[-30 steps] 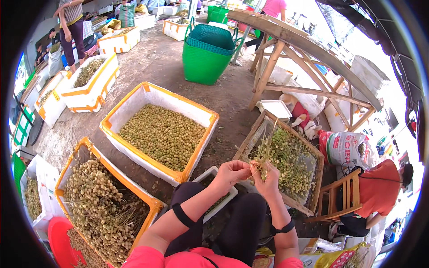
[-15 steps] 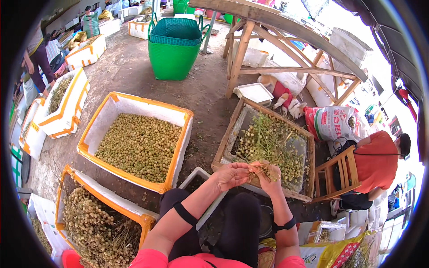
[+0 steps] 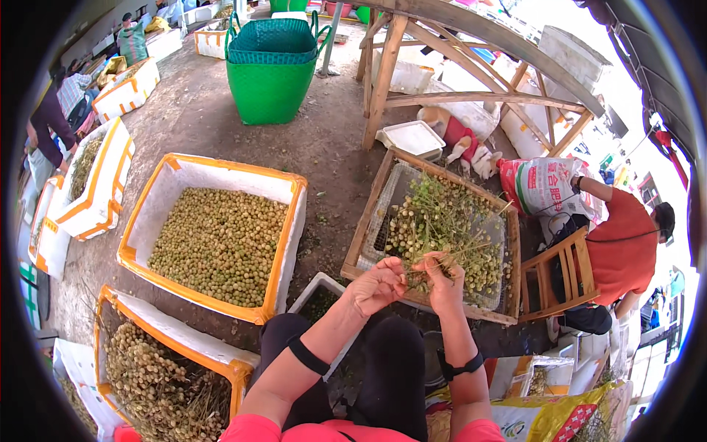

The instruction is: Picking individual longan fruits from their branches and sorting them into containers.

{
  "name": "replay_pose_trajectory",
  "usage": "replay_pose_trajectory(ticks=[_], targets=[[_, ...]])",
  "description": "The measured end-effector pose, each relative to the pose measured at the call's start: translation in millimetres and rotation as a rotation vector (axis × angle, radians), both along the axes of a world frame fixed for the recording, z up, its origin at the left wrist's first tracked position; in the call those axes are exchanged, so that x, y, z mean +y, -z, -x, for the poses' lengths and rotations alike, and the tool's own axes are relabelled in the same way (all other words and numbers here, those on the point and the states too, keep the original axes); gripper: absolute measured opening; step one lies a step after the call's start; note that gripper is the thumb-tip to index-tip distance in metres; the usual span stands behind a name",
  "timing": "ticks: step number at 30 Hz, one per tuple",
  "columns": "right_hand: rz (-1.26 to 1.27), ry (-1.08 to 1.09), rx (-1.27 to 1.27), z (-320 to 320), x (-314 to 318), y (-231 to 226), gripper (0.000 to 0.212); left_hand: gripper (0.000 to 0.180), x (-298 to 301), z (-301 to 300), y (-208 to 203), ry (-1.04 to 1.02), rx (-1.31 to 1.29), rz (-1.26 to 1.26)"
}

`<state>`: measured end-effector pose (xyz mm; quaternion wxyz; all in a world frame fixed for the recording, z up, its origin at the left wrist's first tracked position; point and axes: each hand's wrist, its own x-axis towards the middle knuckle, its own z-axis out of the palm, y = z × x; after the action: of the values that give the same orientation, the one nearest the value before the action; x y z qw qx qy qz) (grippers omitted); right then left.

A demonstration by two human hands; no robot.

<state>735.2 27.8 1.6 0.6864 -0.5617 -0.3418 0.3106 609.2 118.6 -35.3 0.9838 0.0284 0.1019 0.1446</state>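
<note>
Above the near edge of a wood-framed mesh sieve [image 3: 514, 258], my two hands are close together but apart. My left hand [image 3: 377, 287] has thumb and fingertips pinched; what they hold, if anything, is too small to make out. My right hand [image 3: 445, 286] is closed, with a dry tan stalk [image 3: 442, 258] at its fingertips, partly hidden by the fingers. Under and beyond the hands, the sieve bears a heap of green-brown stalks with round fruits [image 3: 442, 221]. To the left, a white foam box [image 3: 143, 214] with orange-taped rims holds many loose round fruits [image 3: 221, 247].
Another foam box [image 3: 180, 328], at lower left, holds dry stalks with fruits. A narrow white tray [image 3: 324, 283] lies by my knees. Beyond are green baskets [image 3: 269, 81], a wooden trestle [image 3: 383, 81] and a dog in red [image 3: 460, 140]. A person in orange [image 3: 630, 247] is at right, beside a wooden chair [image 3: 563, 276].
My hands have drawn apart and the tan clump in my right hand shows less. The view has shifted slightly. The person in orange now reaches an arm to the white-and-red sack.
</note>
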Motion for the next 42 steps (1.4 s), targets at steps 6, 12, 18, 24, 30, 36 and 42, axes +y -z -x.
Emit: replay_pose_trajectory(ticks=[6,12,18,24,30,36,42], targets=[[-0.043,0.051,0.168,-8,5,-1,0.018,0.027,17,10,-6,-0.009,0.064,-0.1],[-0.05,0.087,0.163,-14,10,-2,0.018,0.026,12,-4,8,0.081,0.245,-0.233],[-0.047,0.118,0.186,-22,9,-4,0.018,0.025,1,-21,10,0.112,0.267,-0.429],[-0.002,0.16,0.107,-14,16,9,0.017,0.024,-4,-15,13,0.073,0.254,-0.22],[-0.032,0.213,0.081,-19,5,9,0.014,0.021,-17,-31,30,-0.085,0.214,-0.197],[0.042,0.297,0.216,-14,15,6,0.016,0.022,-7,-7,10,-0.094,0.245,-0.242],[-0.139,0.18,0.411,-16,29,0,0.017,0.019,14,41,-15,-0.212,0.186,-0.342]])
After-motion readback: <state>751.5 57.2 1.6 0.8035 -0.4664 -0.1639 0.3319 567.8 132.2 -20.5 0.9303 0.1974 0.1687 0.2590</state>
